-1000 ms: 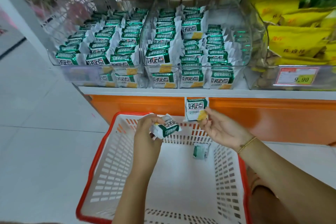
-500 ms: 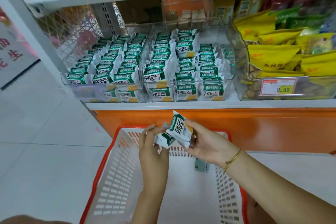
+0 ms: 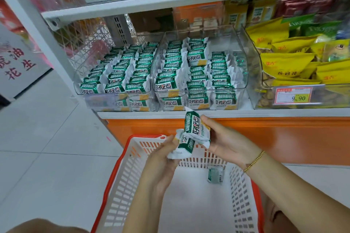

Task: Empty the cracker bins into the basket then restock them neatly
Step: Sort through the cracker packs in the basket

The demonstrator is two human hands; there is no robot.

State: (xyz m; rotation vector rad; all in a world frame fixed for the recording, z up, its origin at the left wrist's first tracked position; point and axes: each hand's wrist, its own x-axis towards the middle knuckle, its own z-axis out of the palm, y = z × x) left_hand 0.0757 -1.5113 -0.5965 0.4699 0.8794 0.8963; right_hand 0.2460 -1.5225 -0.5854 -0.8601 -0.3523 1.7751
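Two clear cracker bins stand side by side on the shelf, the left bin (image 3: 81,91) and the right bin (image 3: 244,73), both filled with rows of green-and-white cracker packs (image 3: 166,85). Below them sits a white basket (image 3: 121,181) with a red rim; one pack (image 3: 215,176) lies at its far end. Above the basket my left hand (image 3: 161,159) pinches a cracker pack (image 3: 182,147). My right hand (image 3: 225,142) grips another pack (image 3: 197,130), which touches and overlaps the left one.
A bin of yellow snack bags (image 3: 291,64) with a price tag (image 3: 292,95) stands right of the cracker bins. An orange shelf base (image 3: 284,138) runs behind the basket. A white upper shelf (image 3: 170,4) overhangs the bins. Pale floor tiles lie to the left.
My two hands have come together, so the two packs now overlap in front of the shelf edge. The camera has tilted upward, showing more of the shelves.
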